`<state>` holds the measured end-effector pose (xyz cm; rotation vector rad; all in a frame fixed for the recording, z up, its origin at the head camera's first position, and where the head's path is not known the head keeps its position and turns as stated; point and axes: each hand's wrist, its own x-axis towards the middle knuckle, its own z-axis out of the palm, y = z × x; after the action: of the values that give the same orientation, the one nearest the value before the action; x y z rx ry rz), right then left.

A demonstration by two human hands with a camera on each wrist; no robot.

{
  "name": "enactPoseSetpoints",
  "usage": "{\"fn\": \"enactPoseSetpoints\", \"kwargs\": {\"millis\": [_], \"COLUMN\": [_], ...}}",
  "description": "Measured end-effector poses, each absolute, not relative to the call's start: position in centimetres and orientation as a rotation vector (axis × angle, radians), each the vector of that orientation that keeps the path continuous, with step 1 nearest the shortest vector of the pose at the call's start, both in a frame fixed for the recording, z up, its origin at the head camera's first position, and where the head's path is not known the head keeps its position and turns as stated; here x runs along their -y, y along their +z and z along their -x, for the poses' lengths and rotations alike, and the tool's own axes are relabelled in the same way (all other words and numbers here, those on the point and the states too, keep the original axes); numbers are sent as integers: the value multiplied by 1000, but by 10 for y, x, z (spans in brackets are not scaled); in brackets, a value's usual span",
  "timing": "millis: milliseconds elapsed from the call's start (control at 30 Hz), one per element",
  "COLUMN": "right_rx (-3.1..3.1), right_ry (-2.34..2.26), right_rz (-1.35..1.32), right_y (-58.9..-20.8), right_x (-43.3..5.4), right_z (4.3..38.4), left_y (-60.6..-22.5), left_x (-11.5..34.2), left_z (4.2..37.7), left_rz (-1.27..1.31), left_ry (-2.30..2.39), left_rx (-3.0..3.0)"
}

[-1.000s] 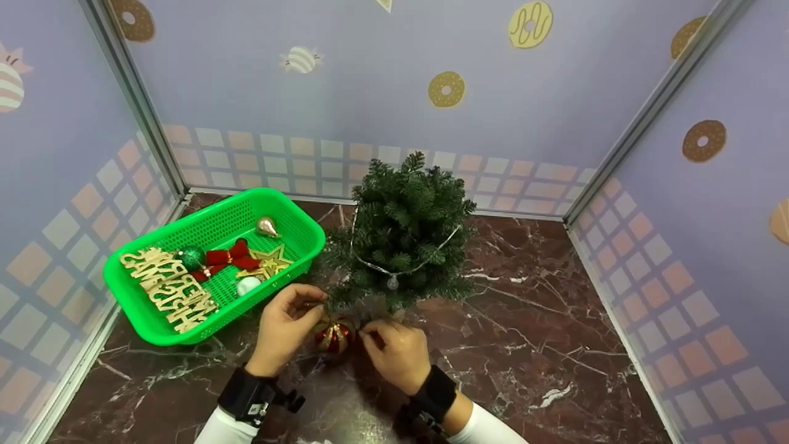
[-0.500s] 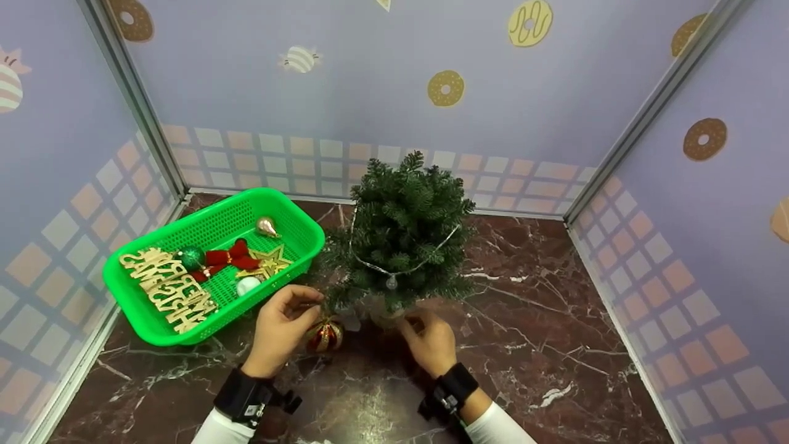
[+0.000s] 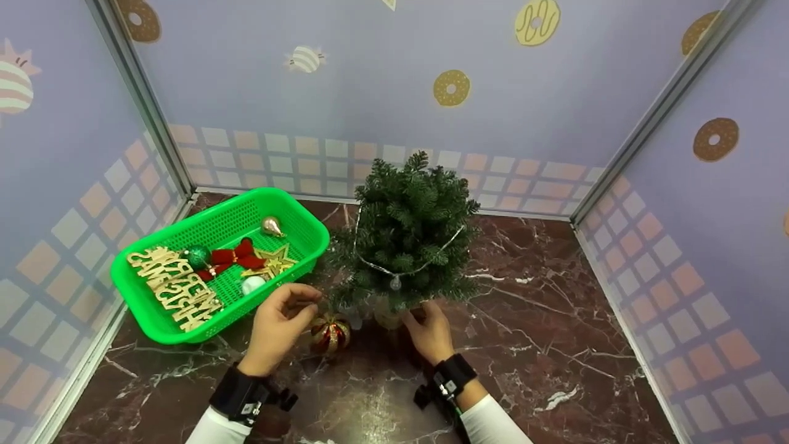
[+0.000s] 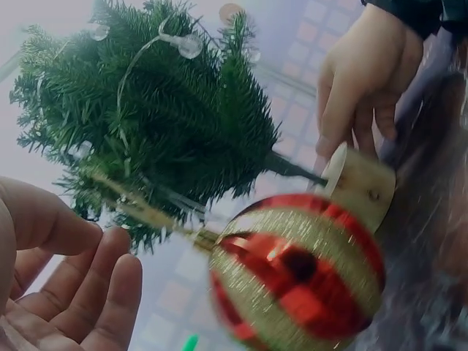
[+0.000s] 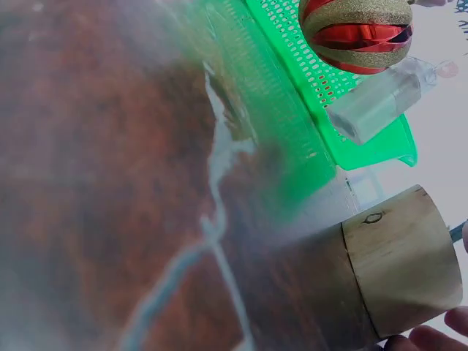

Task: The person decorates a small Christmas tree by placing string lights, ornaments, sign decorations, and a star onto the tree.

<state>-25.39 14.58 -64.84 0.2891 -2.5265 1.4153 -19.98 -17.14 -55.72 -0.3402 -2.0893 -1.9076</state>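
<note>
A red ornament ball [image 3: 331,335] with gold glitter bands hangs at the left front of the small Christmas tree [image 3: 407,216]. Its gold cord [image 4: 146,212] runs up into the foliage, passing just clear of my left fingertips in the left wrist view. My left hand [image 3: 280,327] is beside the cord, thumb and fingertips together, with nothing visible between them. Low at the trunk, my right hand [image 3: 428,330] holds the round wooden base [image 5: 402,263], fingers on one side and thumb on the other. In the left wrist view the right hand [image 4: 373,80] reaches down to the base.
A green basket [image 3: 296,225] at the left holds gold lettering [image 3: 175,287], red bows [image 3: 237,254], gold stars [image 3: 277,262] and several balls. String lights [image 3: 425,262] wrap the tree; a clear plastic case [image 5: 384,99] hangs near it. Patterned walls enclose the marble table [image 3: 555,345].
My right hand has moved from beside the ball rightward to the tree's base. The left hand has drawn slightly left, away from the ball, which swings a little.
</note>
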Motion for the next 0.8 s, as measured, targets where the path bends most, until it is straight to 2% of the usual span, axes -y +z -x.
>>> {"fn": "enactPoseSetpoints", "kwargs": {"millis": [267, 567, 800], "right_rx": [2558, 2548, 2589], "right_ry": [1354, 1273, 1287], "right_rz": [-307, -292, -261], "right_y": [-653, -652, -658], "right_x": [-144, -146, -147], "right_z": [256, 261, 259], "left_y": [-530, -491, -496], "left_x": [216, 275, 324], "left_z": [216, 248, 280], "left_rz": [282, 171, 116], "left_ry": [-1684, -1341, -1007], "left_rx": [2181, 2411, 2665]}}
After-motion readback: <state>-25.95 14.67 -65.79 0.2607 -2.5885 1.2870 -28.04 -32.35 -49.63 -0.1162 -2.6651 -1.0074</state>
